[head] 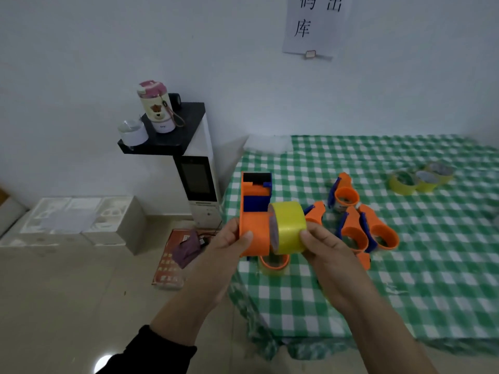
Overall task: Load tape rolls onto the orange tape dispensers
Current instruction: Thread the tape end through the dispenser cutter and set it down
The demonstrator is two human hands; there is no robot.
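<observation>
Green-and-white checked cloth [391,265] covers a table set against a pale wall, and a person holds the work in the air above its near left corner. The left hand [232,242] grips the orange tape dispenser [255,230] by its round drum end, thumb curled over the front. From that grip the dispenser's long axis runs up and away toward the wall, with the blue part and the dark open end at the top. The right hand [324,247] pinches the yellow tape roll [289,228] between thumb and fingers. The roll's axis lies across, left to right, with its open side turned to the drum and touching it; how far it sits on the drum I cannot tell. Just below the grip a loaded dispenser [274,263] lies on the cloth, partly hidden by the hands. Near the grip on the right lies a cluster of spare orange dispensers [359,233]. Well beyond them, three loose yellow rolls [421,180] sit touching one another. Left of the grip, off the table, stands a white cabinet [198,182] with a dark screen and a pink-lidded bottle [158,109] on its black top. A red box [170,268] lies on the floor below, pale foam boxes [81,220] sit farther left, and a paper sheet [314,22] hangs on the wall above.
</observation>
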